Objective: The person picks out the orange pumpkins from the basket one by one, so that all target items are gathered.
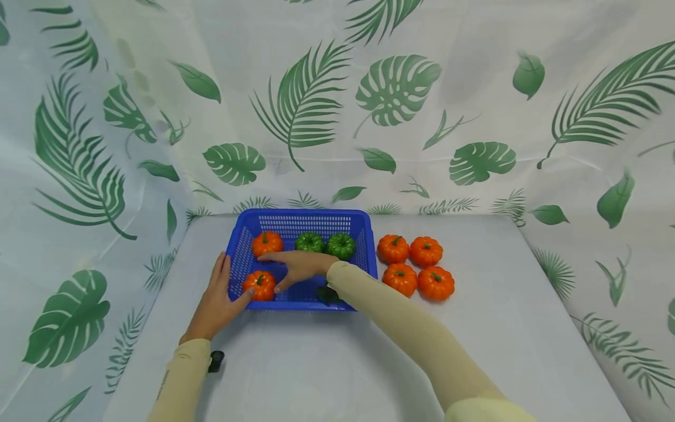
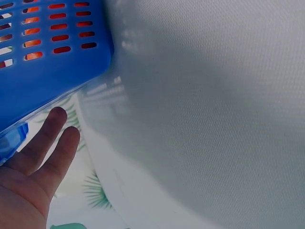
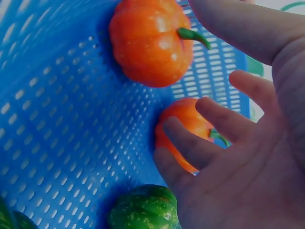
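Note:
A blue perforated plastic basket (image 1: 311, 305) holds two small orange pumpkins, one at the back left (image 1: 267, 245) and one at the front left (image 1: 258, 285). Two green pumpkins, left (image 1: 309, 241) and right (image 1: 340, 245), sit toward its back right. My right hand (image 1: 300, 266) reaches over the basket, fingers spread and loosely bent, with the palm empty in the right wrist view. Its fingertips overlap the farther orange pumpkin (image 3: 183, 129) there. At the basket's front left corner rests my left hand (image 1: 218, 305), fingers extended along the outside and thumb by the front rim.
On the white table (image 1: 295, 369), several more orange pumpkins (image 1: 399, 279) stand grouped just right of the basket. A leaf-printed sheet (image 1: 327, 117) hangs behind and at the sides. A small black device (image 1: 216, 361) sits at my left wrist.

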Action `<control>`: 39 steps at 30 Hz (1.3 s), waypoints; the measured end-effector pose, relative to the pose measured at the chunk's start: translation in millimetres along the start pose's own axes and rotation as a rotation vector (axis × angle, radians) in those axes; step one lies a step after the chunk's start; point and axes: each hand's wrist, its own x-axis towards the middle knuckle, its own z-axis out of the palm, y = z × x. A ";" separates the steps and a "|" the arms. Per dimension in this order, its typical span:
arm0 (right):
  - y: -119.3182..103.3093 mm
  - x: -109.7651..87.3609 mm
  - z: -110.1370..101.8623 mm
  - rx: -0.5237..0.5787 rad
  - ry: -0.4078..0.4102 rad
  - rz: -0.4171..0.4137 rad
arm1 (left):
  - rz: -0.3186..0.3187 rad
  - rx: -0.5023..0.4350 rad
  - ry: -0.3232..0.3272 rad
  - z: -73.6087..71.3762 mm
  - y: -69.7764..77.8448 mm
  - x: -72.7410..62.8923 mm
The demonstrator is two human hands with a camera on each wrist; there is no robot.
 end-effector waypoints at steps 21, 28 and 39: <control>-4.6 42.0 8.4 -0.113 -0.131 0.023 | 0.022 -0.033 0.020 2.6 -5.9 2.3; -3.6 47.3 14.0 -0.166 -0.091 0.002 | 0.014 -0.033 0.021 3.2 -5.6 2.2; 1.9 38.6 8.9 -0.169 -0.030 -0.016 | 0.001 -0.025 0.021 1.7 -2.2 1.4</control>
